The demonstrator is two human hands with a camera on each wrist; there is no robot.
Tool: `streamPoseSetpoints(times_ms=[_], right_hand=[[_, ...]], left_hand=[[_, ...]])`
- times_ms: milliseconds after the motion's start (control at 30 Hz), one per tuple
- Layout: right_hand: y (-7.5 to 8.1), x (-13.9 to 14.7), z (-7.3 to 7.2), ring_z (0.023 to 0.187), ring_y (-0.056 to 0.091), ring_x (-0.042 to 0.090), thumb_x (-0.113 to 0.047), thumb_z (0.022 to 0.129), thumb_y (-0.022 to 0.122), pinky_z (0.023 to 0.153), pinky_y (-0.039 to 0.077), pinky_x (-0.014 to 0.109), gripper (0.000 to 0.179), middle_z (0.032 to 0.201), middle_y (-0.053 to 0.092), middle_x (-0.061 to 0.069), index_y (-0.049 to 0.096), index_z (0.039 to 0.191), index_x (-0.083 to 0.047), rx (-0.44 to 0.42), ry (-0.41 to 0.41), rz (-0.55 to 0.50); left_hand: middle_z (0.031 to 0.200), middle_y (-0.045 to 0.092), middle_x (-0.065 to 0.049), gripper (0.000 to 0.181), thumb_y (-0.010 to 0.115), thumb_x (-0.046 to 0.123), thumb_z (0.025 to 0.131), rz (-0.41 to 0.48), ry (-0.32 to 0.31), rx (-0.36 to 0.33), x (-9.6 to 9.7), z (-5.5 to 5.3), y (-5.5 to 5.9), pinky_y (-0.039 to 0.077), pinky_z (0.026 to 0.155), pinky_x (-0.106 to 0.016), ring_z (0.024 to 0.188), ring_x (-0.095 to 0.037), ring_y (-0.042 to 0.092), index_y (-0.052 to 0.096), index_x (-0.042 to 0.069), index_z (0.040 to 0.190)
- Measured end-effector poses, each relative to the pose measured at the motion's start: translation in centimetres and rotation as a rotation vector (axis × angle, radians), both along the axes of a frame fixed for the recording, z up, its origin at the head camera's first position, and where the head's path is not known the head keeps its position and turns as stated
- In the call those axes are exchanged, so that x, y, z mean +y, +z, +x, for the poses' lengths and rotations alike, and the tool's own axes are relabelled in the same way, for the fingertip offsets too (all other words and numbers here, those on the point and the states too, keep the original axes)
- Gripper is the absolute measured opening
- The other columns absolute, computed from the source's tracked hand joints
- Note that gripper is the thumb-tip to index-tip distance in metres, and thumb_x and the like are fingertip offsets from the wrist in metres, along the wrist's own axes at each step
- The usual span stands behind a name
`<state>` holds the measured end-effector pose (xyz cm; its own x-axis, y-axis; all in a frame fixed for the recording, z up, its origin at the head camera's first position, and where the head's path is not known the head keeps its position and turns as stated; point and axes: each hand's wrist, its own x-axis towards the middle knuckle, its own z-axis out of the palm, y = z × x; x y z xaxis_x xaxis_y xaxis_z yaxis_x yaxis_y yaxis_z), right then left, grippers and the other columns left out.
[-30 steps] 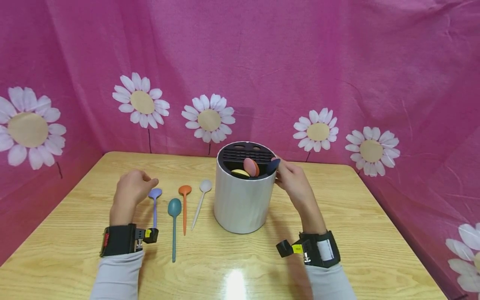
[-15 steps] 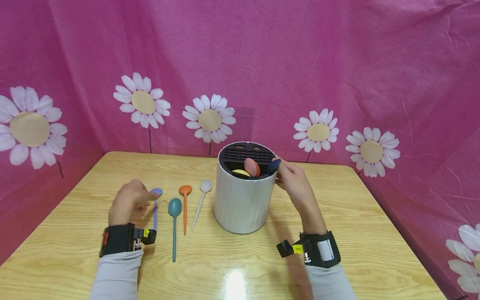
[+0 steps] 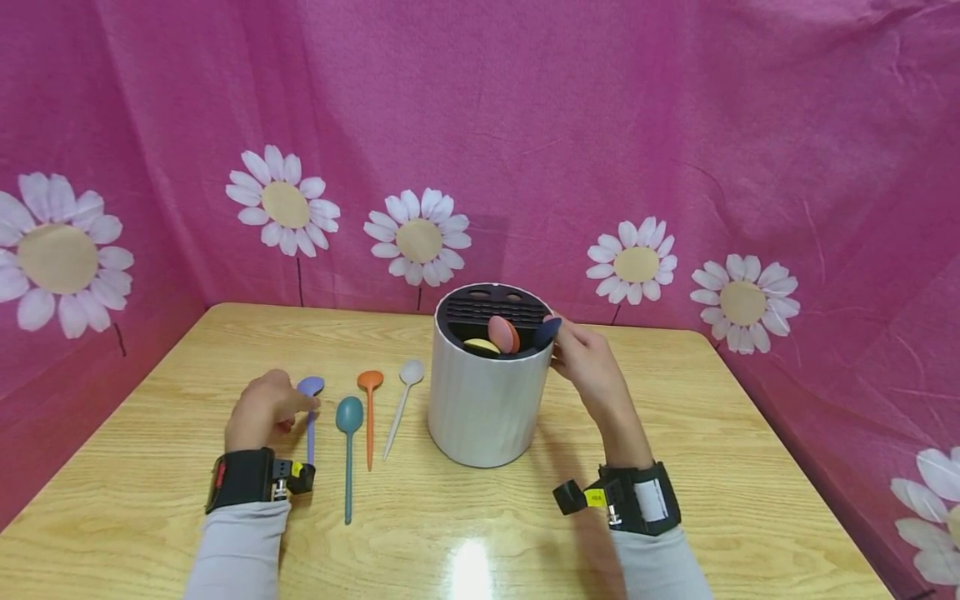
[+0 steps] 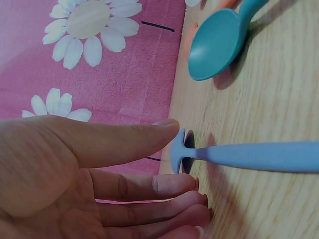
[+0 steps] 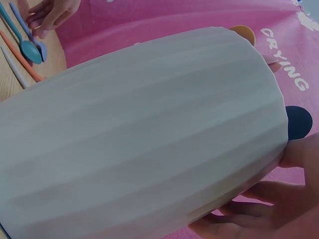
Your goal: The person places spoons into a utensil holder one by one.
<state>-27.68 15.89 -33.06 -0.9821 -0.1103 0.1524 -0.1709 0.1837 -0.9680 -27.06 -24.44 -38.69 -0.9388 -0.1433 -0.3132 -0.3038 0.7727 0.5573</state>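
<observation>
A purple spoon [image 3: 311, 408] lies on the table at the left. My left hand [image 3: 264, 407] is at its neck, thumb and fingers stretched out on either side and not closed round it; in the left wrist view a gap shows between thumb [image 4: 134, 142] and fingers. The white ribbed utensil holder [image 3: 483, 408] stands upright in the middle. My right hand [image 3: 592, 367] grips its right side, thumb near the rim and fingers along the outer wall. A dark blue spoon [image 3: 547, 332], a pink spoon [image 3: 501, 333] and a yellow one [image 3: 482, 345] stick up inside the holder.
To the right of the purple spoon lie a teal spoon [image 3: 349, 417], an orange spoon [image 3: 370, 383] and a white spoon [image 3: 410, 372]. They lie between my left hand and the holder. Behind the wooden table [image 3: 675, 433] hangs a pink cloth [image 3: 525, 125] with daisies.
The left hand has come down and slightly nearer to me, from above the purple spoon's bowl to its neck. The right hand and the holder have stayed in place.
</observation>
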Motion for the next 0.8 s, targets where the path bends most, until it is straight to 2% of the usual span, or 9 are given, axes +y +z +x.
streamPoseSetpoints(times_ms=[200,433,800], right_hand=[[0.0,-0.1,-0.1,0.120,0.051,0.023,-0.043,0.104,0.045,0.097,0.044,0.042,0.051,0.137,0.051,0.010,0.051,0.140,-0.008,0.001,-0.006,-0.002],[0.0,-0.1,0.0,0.120,0.051,0.023,-0.043,0.104,0.045,0.097,0.044,0.042,0.050,0.137,0.051,0.010,0.051,0.140,-0.009,-0.007,-0.012,0.002],[-0.2,-0.1,-0.1,0.120,0.051,0.023,-0.045,0.102,0.048,0.097,0.043,0.043,0.051,0.138,0.051,0.008,0.050,0.142,-0.013,0.013,-0.014,-0.014]], left_hand=[[0.060,0.050,-0.007,0.028,0.070,0.021,0.087,-0.013,0.006,0.029,0.1,0.0,-0.3,0.036,0.044,-0.025,0.049,-0.017,0.049,0.058,-0.004,0.081],[0.066,0.050,-0.012,0.028,0.072,0.014,0.083,-0.011,0.043,0.065,0.4,0.2,-0.7,0.037,0.045,-0.026,0.052,-0.021,0.051,0.052,-0.006,0.085],[0.067,0.052,-0.013,0.018,0.070,0.005,0.081,-0.003,0.045,0.086,0.5,-0.3,-1.3,0.043,0.044,-0.025,0.054,-0.022,0.055,0.058,-0.007,0.082]])
